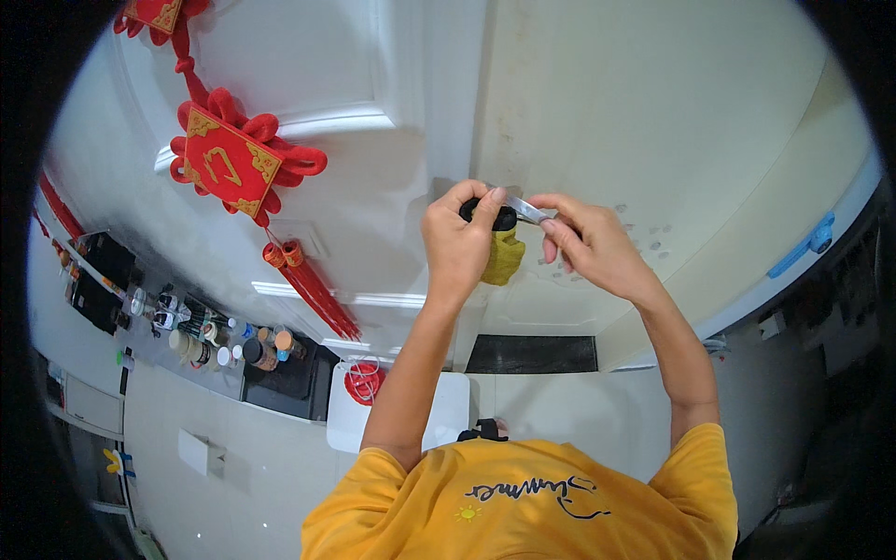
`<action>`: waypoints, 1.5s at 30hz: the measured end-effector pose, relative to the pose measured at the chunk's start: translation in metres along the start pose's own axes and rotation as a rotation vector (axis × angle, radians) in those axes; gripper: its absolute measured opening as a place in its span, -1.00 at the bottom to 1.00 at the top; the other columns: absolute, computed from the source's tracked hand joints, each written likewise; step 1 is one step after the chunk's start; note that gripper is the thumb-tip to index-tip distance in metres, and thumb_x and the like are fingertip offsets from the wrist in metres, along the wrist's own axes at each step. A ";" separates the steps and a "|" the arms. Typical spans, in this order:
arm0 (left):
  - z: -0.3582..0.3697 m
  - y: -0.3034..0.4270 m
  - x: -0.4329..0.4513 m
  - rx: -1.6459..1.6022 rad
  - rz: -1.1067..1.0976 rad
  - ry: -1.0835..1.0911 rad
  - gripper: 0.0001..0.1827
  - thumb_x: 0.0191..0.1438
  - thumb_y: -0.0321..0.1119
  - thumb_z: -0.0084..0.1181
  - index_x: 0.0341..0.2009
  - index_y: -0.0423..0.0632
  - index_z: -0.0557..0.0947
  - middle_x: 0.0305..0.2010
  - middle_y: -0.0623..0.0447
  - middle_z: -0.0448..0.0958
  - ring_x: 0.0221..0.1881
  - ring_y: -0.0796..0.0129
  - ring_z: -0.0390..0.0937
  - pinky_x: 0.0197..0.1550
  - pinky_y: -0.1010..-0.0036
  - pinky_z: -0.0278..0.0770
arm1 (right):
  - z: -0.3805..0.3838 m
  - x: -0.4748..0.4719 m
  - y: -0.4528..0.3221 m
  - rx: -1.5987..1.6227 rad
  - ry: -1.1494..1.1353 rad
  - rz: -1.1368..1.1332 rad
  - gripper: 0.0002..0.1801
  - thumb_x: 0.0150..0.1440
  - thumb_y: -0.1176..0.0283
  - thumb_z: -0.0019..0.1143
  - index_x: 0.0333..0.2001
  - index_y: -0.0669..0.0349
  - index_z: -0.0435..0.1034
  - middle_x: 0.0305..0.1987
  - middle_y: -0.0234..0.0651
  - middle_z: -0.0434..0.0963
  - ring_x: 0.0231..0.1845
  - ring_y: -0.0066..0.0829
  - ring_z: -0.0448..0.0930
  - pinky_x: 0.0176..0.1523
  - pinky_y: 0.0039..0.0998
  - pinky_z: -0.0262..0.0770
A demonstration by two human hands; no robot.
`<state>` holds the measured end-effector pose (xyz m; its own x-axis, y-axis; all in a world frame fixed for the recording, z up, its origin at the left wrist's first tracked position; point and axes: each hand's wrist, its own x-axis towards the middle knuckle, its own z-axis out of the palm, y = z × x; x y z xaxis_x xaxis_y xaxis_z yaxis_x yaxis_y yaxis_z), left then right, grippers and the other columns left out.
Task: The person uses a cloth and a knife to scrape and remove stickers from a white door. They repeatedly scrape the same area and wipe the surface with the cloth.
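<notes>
My left hand [456, 241] pinches one end of a narrow, shiny silvery strip [523, 208] between thumb and fingers. The strip's other end is between the thumb and fingers of my right hand [595, 241]. Just under the strip, beside my left thumb, is a black rounded piece [502, 218], partly covered by that hand. A crumpled olive-yellow cloth [504, 257] hangs below the black piece. Both hands are in front of a pale door panel [630, 105]; how the black piece is fixed is hidden.
A red knotted ornament [231, 161] with tassels [315, 294] hangs on a white panelled door [336, 63] to the left. Lower left, jars [259, 353] crowd a counter. A white stool [448, 406] bears a red coiled item [364, 381]. A blue handle [805, 245] is at right.
</notes>
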<state>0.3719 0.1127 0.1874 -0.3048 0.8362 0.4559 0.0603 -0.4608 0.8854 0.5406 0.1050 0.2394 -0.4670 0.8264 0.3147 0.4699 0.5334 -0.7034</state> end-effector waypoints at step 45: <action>0.025 -0.020 0.041 0.167 -0.056 0.209 -0.57 0.02 -0.08 0.17 -0.58 -0.24 0.65 -0.64 -0.11 0.53 -0.56 0.16 0.46 -0.31 0.37 0.42 | 0.002 0.085 0.033 -0.984 0.683 -0.556 -0.63 0.14 0.19 0.13 -0.63 0.09 0.27 -0.77 -0.35 0.32 -0.78 -0.29 0.33 -0.70 -0.35 0.19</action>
<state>0.3818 0.1639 0.1911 -0.5006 0.7716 0.3924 0.1880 -0.3456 0.9193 0.5154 0.1923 0.2415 -0.4398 0.2254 0.8693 0.8195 0.4966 0.2859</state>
